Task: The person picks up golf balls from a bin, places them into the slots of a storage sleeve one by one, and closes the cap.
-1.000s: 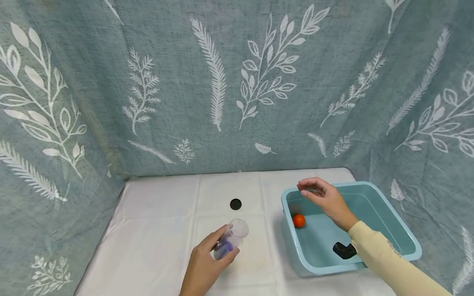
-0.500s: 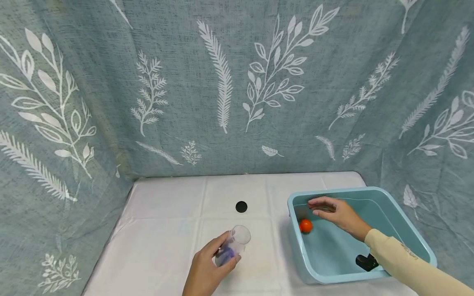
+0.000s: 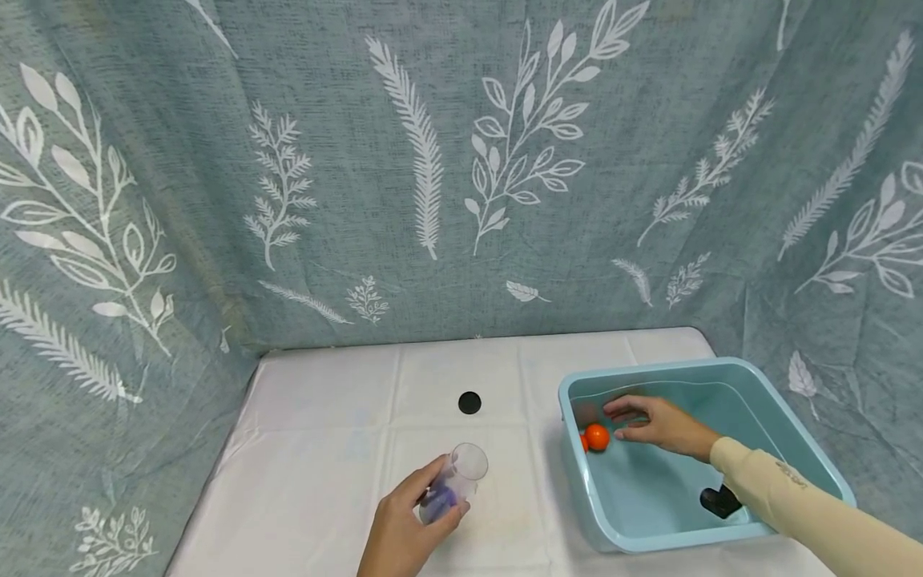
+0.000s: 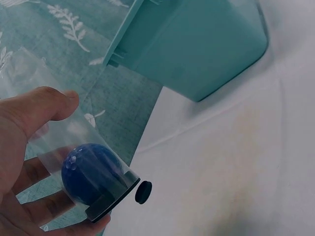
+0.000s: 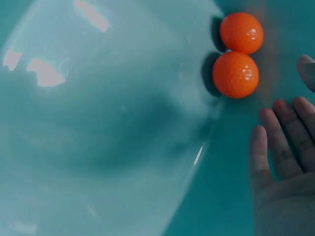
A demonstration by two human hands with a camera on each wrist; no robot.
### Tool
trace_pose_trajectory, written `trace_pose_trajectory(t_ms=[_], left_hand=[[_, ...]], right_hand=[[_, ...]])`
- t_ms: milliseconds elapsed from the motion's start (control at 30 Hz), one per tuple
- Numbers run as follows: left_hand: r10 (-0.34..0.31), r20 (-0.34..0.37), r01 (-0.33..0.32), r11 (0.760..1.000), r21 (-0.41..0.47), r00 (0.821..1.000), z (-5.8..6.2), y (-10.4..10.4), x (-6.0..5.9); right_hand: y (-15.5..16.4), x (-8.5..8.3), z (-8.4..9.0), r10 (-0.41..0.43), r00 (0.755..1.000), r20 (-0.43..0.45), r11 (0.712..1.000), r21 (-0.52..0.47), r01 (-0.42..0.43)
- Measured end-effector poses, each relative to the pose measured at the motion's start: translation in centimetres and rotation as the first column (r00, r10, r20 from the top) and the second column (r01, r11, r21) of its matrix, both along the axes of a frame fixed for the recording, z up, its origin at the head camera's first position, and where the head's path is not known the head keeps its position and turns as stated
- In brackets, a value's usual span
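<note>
Head view: right hand (image 3: 659,423) near orange ball (image 3: 596,436).

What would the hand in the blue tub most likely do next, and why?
Probably close its fingers on the orange ball. The right hand is open inside the tub, fingertips just short of the ball and not yet touching it, while the left hand holds a clear cup with a blue ball inside.
</note>
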State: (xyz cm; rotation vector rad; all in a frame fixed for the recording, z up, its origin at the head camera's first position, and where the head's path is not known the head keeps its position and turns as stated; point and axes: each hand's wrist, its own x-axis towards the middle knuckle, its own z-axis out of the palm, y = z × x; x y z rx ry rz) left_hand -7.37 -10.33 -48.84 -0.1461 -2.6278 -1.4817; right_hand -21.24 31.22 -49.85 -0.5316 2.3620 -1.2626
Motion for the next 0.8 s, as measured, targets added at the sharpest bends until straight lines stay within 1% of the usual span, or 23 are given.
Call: trace_pose_trajectory(t_ms=[67,133,267,400,600,700,800], left_hand=[[0.004,0.000,-0.004,1.000,0.010,1.000,-0.2,-0.1,0.0],[0.001,-0.008,-0.001,1.000,0.010,1.000,-0.4,-0.2,0.0],[0.002,-0.026,-0.001,1.000,0.011,1.000,-0.8,-0.4,0.1],[0.021,-0.048,-0.021,1.000,0.000,0.999,-1.4,-0.5,0.3],[0.031,-0.076,-0.030,0.999,0.016,0.997,-2.4,-0.9,0.4],[0.040,-0.097,-0.039,0.999,0.015,0.995,-2.7,-1.1,0.2],[0.053,-0.117,-0.052,0.999,0.012,0.992,-2.9,-1.4,-0.1]], right_hand=[[-0.2,-0.2,-0.2,0.017,1.000,-0.005,1.000,0.023,-0.017],[-0.3,-0.4,-0.6,0.026,0.999,-0.028,0.998,0.053,-0.024],[-0.4,-0.3,-1.7,0.000,0.997,-0.079,0.995,0.096,0.008],[-0.7,0.0,-2.5,-0.025,0.995,-0.099,0.996,0.086,0.033],[-1.4,0.4,-3.1,-0.067,0.997,-0.040,0.997,0.046,0.069],[-1.6,0.4,-3.6,-0.071,0.997,-0.032,0.996,0.046,0.073],[-1.8,0.3,-4.1,-0.059,0.998,-0.039,0.996,0.066,0.061]])
